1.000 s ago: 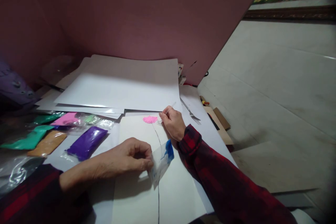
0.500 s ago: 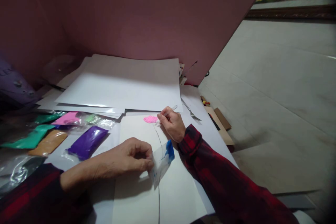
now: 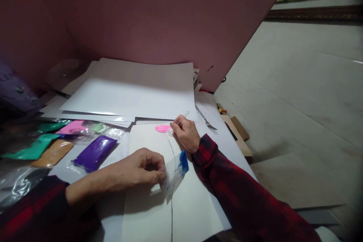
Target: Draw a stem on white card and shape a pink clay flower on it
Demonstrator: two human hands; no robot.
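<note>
Left hand [image 3: 133, 172] near table front edge, fingers pinching clear packet with blue contents [image 3: 176, 172] on white sheet [image 3: 150, 211]. Farther, right hand [image 3: 185, 133] fingers gripping thin clear tool [image 3: 184, 115], touching pink patch [image 3: 162, 128]. Fork [image 3: 206, 120] toward right edge.

Two hands are in view: the left hand [image 3: 136, 172] and the right hand [image 3: 185, 133]. Pinched in the left hand is one clear bag with blue material [image 3: 176, 172]. In the right hand is one thin stick [image 3: 181, 117], and just left of this hand lies one pink patch [image 3: 162, 128]. One fork [image 3: 206, 120] lies just right of the right hand. Far left of the left hand I count five filled colour bags: one purple [image 3: 95, 153], one orange-brown [image 3: 51, 154], two green [image 3: 30, 151] and one pink [image 3: 74, 127]. Beyond both hands is one stack of white sheets [image 3: 133, 90]; their number I cannot tell.
</note>
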